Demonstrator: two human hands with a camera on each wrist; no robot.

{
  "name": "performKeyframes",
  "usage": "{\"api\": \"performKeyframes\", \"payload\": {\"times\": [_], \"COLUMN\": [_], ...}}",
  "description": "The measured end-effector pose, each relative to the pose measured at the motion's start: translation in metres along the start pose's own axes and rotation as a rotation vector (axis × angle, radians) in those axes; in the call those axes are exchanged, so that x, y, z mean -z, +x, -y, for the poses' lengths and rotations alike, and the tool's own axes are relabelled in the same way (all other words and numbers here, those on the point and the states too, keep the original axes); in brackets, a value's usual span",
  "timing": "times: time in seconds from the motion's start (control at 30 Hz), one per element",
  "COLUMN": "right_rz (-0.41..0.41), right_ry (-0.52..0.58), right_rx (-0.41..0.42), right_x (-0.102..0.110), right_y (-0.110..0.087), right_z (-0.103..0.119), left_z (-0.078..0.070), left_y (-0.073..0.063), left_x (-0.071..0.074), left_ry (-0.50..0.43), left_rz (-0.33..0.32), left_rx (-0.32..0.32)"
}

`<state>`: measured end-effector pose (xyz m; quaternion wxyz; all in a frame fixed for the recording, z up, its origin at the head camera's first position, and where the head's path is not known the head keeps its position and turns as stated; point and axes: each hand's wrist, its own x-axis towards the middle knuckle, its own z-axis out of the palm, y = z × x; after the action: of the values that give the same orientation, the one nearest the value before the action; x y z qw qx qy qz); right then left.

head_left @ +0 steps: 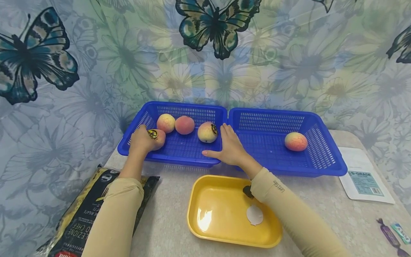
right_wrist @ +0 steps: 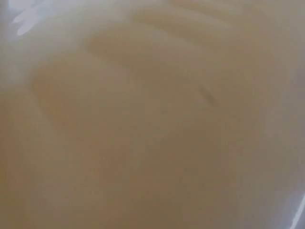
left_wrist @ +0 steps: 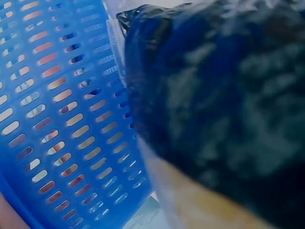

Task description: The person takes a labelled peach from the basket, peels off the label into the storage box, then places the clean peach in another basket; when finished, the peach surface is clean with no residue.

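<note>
Inside the left blue basket [head_left: 179, 157], my left hand [head_left: 140, 140] grips a peach [head_left: 159, 140] with a black-and-gold sticker. Its fingers go around the peach's left side and are partly hidden. Two more peaches, one yellowish [head_left: 166, 123] and one redder [head_left: 184, 125], lie just behind it. My right hand [head_left: 232, 148] is spread, fingers straight and thumb out to the left, over the rims where both baskets meet. Left of those fingers sits another stickered peach [head_left: 207, 132]. The right wrist view is a beige blur.
The right blue basket [head_left: 257, 150] holds one peach [head_left: 295, 141]. In front stands a yellow tray [head_left: 224, 240] with a white piece [head_left: 255, 215] and a dark piece [head_left: 248, 191]. A pasta bag [head_left: 86, 214] lies left; a white pouch [head_left: 359, 160] and wrapped candies [head_left: 390, 233] lie right.
</note>
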<state>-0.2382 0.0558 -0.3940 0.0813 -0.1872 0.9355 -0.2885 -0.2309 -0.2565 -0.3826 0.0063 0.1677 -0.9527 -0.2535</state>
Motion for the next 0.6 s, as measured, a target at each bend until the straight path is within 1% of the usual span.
{"api": "performKeyframes", "payload": {"times": [0.1, 0.17, 0.23, 0.37, 0.43, 0.6], "right_rz": [-0.003, -0.005, -0.005, 0.003, 0.006, 0.008], "right_ry": [-0.005, -0.009, -0.009, -0.009, -0.009, -0.006], "right_rx": [0.005, 0.007, 0.007, 0.010, 0.015, 0.024], "right_x": [-0.0009, -0.0012, -0.0015, -0.0017, -0.0020, -0.0019], "right_y": [-0.0003, -0.0002, -0.0001, -0.0002, -0.0001, 0.0006], "right_z": [0.0000, -0.0009, -0.0016, -0.0013, -0.0013, -0.0022], "left_z": [0.0016, 0.0022, 0.0026, 0.0028, 0.0030, 0.0021], "left_y": [0.0005, 0.0018, 0.0021, 0.0011, 0.0009, 0.0015], "left_x": [-0.0017, -0.0035, -0.0050, -0.0058, -0.0056, -0.0043], "left_ry": [0.017, 0.032, 0.042, 0.035, 0.036, 0.046], "left_rz": [-0.034, -0.041, -0.025, 0.046, 0.073, 0.091], "left_rx": [-0.026, -0.040, -0.045, -0.024, -0.026, -0.066]}}
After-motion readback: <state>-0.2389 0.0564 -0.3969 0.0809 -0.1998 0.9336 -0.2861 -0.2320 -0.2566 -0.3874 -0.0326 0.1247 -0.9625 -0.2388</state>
